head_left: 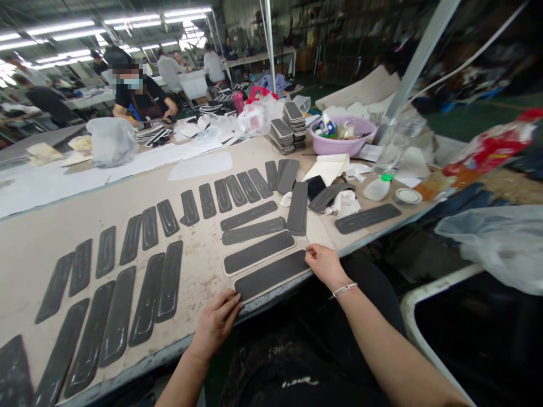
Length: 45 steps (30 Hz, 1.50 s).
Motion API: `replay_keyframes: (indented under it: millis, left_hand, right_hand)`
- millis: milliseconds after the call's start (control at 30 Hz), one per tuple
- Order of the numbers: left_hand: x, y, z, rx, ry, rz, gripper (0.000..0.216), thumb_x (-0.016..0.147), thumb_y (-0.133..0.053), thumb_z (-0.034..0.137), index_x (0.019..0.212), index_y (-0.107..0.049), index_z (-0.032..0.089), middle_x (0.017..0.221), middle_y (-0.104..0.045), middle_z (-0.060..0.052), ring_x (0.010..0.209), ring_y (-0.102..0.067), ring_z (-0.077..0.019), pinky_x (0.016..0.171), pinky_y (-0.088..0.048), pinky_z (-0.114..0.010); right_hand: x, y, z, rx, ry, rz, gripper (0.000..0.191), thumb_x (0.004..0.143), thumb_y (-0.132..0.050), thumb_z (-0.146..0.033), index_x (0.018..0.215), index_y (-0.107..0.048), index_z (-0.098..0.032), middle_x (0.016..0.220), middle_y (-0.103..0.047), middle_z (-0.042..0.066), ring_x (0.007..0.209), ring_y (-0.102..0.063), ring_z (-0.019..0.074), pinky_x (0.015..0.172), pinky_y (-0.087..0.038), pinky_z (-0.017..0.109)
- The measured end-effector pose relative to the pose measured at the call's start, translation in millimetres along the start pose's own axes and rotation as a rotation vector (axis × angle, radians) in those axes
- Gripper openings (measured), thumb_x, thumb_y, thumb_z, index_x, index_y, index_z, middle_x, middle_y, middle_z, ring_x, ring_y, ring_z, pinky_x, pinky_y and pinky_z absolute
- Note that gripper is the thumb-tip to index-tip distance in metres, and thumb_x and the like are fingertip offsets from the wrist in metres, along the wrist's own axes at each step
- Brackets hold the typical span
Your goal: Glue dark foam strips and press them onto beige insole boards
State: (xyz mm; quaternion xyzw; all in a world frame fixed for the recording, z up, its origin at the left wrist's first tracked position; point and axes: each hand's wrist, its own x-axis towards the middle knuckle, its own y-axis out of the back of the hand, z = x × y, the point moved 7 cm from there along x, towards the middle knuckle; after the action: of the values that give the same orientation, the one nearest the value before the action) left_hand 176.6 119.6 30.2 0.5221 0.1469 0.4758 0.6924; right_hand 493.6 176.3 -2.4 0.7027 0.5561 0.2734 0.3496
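Note:
A dark grey rounded strip with a pale border (271, 275) lies along the table's near edge. At its left end, my left hand (217, 319) is closed on the corner, fingers pressed together. The opposite end is pinched by my right hand (326, 264), which has a bracelet at the wrist. Just behind lies a similar pale-bordered strip (258, 252). Two narrower grey strips, one of them (253, 230) streaked with something shiny, lie beyond that. A plain dark strip (297, 208) rests crosswise close to my right hand.
Rows of glossy-streaked dark strips (117, 316) cover the table's left side. Farther back are stacked strips (294, 118), a purple basin (339, 142) and a plastic bag (112, 141). A metal pole (418, 56) rises at right. A masked person (142, 96) works across the table.

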Motion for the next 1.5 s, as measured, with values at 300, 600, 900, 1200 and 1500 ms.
replay_keyframes:
  millis: [300,600,900,1200,1500]
  left_hand:
    - [-4,-5,-7,0.003,-0.035,0.006,0.026,0.082,-0.056,0.028,0.107,-0.066,0.024,0.104,-0.066,-0.006,0.094,-0.064,-0.0196,0.086,-0.052,-0.029]
    - [-5,-4,-4,0.035,-0.075,0.03,0.027,0.083,-0.056,0.026,0.108,-0.065,0.023,0.105,-0.065,-0.007,0.094,-0.063,-0.0188,0.085,-0.052,-0.029]
    - [-6,-6,-2,0.057,-0.06,0.011,0.027,0.087,-0.049,0.024,0.109,-0.063,0.02,0.105,-0.063,-0.01,0.096,-0.061,-0.019,0.086,-0.051,-0.032]
    - [-3,-4,5,0.094,-0.098,-0.002,0.024,0.086,-0.05,0.019,0.106,-0.063,0.019,0.109,-0.063,-0.01,0.099,-0.057,-0.0197,0.088,-0.048,-0.036]
    - [-4,-7,1,0.075,-0.151,0.025,0.024,0.083,-0.053,0.019,0.106,-0.062,0.02,0.108,-0.063,-0.01,0.093,-0.061,-0.0193,0.083,-0.05,-0.035]
  right_hand:
    - [0,2,-3,-0.045,0.025,0.03,0.019,0.075,-0.051,-0.017,0.084,-0.068,-0.017,0.078,-0.068,0.004,0.073,-0.061,0.0156,0.073,-0.044,0.024]
    - [-1,1,-3,-0.037,0.042,0.033,0.02,0.076,-0.05,-0.017,0.086,-0.068,-0.017,0.079,-0.068,0.005,0.074,-0.061,0.0161,0.076,-0.044,0.025]
    - [-3,2,-5,-0.04,0.051,0.055,0.02,0.076,-0.049,-0.019,0.084,-0.066,-0.016,0.077,-0.067,0.005,0.071,-0.06,0.0165,0.073,-0.045,0.027]
    - [-3,-2,-3,-0.095,0.07,0.046,0.016,0.078,-0.05,-0.022,0.087,-0.062,-0.016,0.077,-0.066,0.004,0.069,-0.061,0.0164,0.07,-0.044,0.027]
    - [-14,8,-19,-0.281,0.029,0.054,0.021,0.086,-0.046,-0.02,0.105,-0.053,-0.014,0.087,-0.066,0.008,0.079,-0.063,0.019,0.071,-0.043,0.027]
